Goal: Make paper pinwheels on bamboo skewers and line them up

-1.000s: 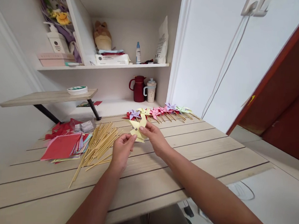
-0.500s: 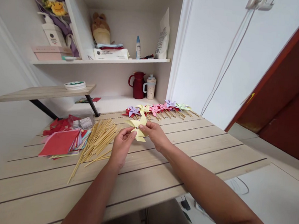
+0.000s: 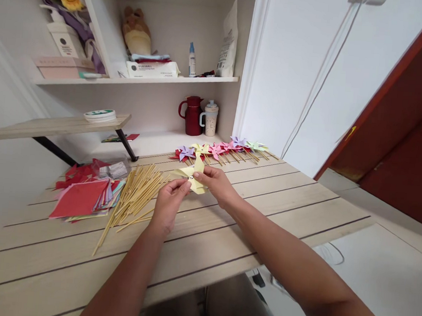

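A pale yellow paper pinwheel (image 3: pixel 198 185) is held up over the table between both hands, with a small shiny pin at its centre. My left hand (image 3: pixel 169 198) pinches its lower left side between thumb and fingers. On the right edge my right hand (image 3: pixel 218 182) grips the paper, its thumb beside the pin. Just left of my left hand lies a loose pile of thin wooden sticks (image 3: pixel 135 196). Beyond the hands is a row of finished pinwheels on sticks, among them a purple pinwheel (image 3: pixel 185 153) and a pink pinwheel (image 3: pixel 217 151).
A stack of coloured paper squares (image 3: pixel 83 197) and a clear plastic bag (image 3: pixel 115 169) lie left on the slatted table (image 3: pixel 204 240). Behind stand a small raised shelf (image 3: pixel 56 127), a dark red jug (image 3: pixel 192 117) and a speckled cup (image 3: pixel 210 119).
Both hands still hold the yellow pinwheel, which has turned slightly so its blades sit at another angle. The whole view has shifted a little.
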Demonstrator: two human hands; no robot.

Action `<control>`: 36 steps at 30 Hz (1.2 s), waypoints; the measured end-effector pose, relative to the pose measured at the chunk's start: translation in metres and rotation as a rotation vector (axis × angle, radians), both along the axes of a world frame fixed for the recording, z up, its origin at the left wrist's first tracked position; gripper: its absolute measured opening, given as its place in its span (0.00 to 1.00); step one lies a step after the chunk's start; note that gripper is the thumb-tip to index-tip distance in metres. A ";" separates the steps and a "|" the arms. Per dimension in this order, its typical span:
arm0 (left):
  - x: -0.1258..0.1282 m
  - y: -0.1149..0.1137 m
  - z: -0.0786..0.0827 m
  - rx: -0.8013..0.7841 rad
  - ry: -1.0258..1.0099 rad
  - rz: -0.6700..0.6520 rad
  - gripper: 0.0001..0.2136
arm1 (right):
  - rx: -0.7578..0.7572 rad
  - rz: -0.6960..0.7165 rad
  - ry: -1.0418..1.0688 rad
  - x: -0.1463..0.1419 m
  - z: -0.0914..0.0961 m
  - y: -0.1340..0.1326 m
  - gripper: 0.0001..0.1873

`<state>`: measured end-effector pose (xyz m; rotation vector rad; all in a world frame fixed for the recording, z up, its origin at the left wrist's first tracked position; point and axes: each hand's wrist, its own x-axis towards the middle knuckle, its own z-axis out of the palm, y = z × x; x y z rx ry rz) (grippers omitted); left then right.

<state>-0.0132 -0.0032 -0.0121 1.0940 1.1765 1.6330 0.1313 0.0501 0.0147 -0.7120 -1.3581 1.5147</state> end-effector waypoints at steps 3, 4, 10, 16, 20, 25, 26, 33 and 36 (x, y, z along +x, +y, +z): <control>-0.001 0.002 -0.002 -0.024 0.012 0.019 0.15 | 0.032 0.016 -0.010 -0.001 -0.001 -0.001 0.17; -0.001 0.002 -0.002 -0.027 0.012 0.023 0.14 | 0.045 0.021 -0.020 -0.001 -0.003 0.000 0.16; 0.002 0.001 0.001 -0.037 -0.016 0.101 0.12 | 0.242 -0.160 -0.116 -0.002 -0.010 0.007 0.17; -0.001 0.003 0.001 -0.036 -0.020 0.249 0.11 | 0.775 -0.519 -0.337 0.004 -0.006 0.003 0.10; -0.002 0.003 0.001 -0.019 -0.031 0.300 0.11 | 0.894 -0.487 -0.400 0.000 -0.008 -0.002 0.06; 0.002 0.002 -0.001 0.027 0.058 0.258 0.10 | 0.904 -0.378 -0.486 -0.006 -0.017 0.000 0.07; 0.002 0.003 -0.002 0.032 0.080 0.257 0.10 | 0.898 -0.376 -0.483 -0.006 -0.019 0.001 0.07; 0.001 0.006 -0.009 0.093 0.307 0.335 0.08 | 0.938 -0.423 -0.503 -0.005 -0.018 0.002 0.08; 0.001 0.005 -0.009 0.137 0.391 0.372 0.07 | 0.982 -0.451 -0.569 -0.003 -0.017 0.001 0.09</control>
